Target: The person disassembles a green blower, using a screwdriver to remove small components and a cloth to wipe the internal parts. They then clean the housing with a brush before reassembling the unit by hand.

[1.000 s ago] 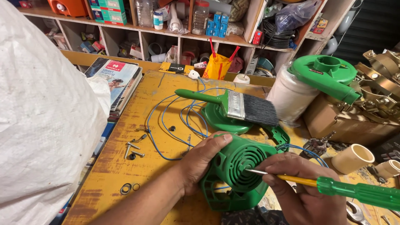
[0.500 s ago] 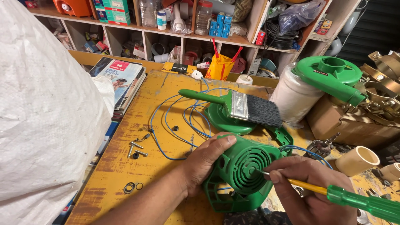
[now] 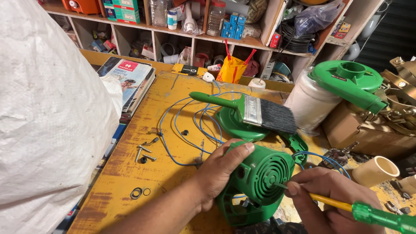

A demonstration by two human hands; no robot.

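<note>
My left hand grips the side of a green plastic motor housing with a round vented end, tilted on the yellow table. My right hand holds a screwdriver with a yellow shaft and green handle. Its metal tip touches the centre of the vented end. A green-handled paintbrush with black bristles lies on a green round cover just behind the housing.
Blue wire loops over the table. Loose screws and washers lie at the left. A big white sack fills the left side. A green blower casing, cardboard box and cluttered shelves stand behind.
My right hand and the screwdriver have shifted right and down, and the tip now sits at the centre of the vented end. My left hand keeps its grip on the housing.
</note>
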